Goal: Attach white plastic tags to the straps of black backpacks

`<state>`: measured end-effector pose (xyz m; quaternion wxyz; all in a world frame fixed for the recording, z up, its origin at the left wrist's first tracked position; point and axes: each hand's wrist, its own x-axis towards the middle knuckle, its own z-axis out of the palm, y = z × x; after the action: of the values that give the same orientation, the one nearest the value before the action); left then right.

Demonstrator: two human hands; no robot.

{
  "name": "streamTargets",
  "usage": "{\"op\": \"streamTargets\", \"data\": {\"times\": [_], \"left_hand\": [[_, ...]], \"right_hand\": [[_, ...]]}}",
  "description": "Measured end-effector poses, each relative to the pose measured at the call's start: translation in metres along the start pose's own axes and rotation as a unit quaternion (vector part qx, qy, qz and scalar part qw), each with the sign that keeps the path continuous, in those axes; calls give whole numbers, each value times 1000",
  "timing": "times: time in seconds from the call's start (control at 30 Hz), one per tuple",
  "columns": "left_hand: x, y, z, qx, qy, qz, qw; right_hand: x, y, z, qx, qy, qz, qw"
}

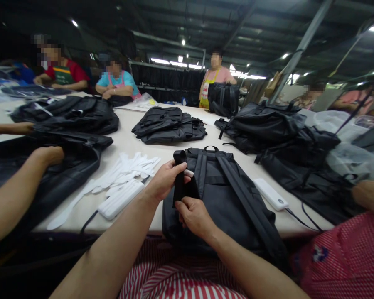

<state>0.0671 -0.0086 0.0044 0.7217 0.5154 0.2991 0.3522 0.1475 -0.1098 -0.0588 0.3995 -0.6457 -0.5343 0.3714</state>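
Observation:
A black backpack (218, 216) lies in front of me at the table edge, its two shoulder straps facing up and its top loop at the far end. My left hand (166, 178) is closed on a black webbing strap (179, 182), thumb on top, with the strap's end looped above the fingers. A small white piece shows beside those fingers; I cannot tell what it is. Lower on the same strap, my right hand (195, 216) pinches it between thumb and fingers. The strap hangs over the left side of the backpack.
White paper-like strips (132, 170) lie in a heap left of my hands, near a white power-bank-like box (121, 199). A similar white box (270, 194) is at right. Black bags (171, 124) are piled around the table (124, 143). Co-workers' arms (18, 191) reach in from both sides.

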Motion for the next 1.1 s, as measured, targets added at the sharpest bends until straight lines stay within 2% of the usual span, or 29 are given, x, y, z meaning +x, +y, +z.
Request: {"op": "streamTargets", "data": {"times": [0.1,0.2,0.33,0.5,0.87,1.1], "left_hand": [[2,1,1,12,-11,-7,1000],[4,-1,5,17,-19,-6,1000],[7,-1,8,28,-18,0,999],[10,4,7,41,-2,14,999],[13,7,18,90,3,7,996],[3,6,14,89,-43,48,994]], "right_hand": [[-8,8,5,-129,14,-18,991],[-10,9,6,-276,46,-30,960],[-10,8,7,-369,30,-24,928],[-9,10,8,-402,-4,-26,915],[-3,2,12,-459,-30,-37,887],[-3,2,12,-461,-43,-36,886]]}}
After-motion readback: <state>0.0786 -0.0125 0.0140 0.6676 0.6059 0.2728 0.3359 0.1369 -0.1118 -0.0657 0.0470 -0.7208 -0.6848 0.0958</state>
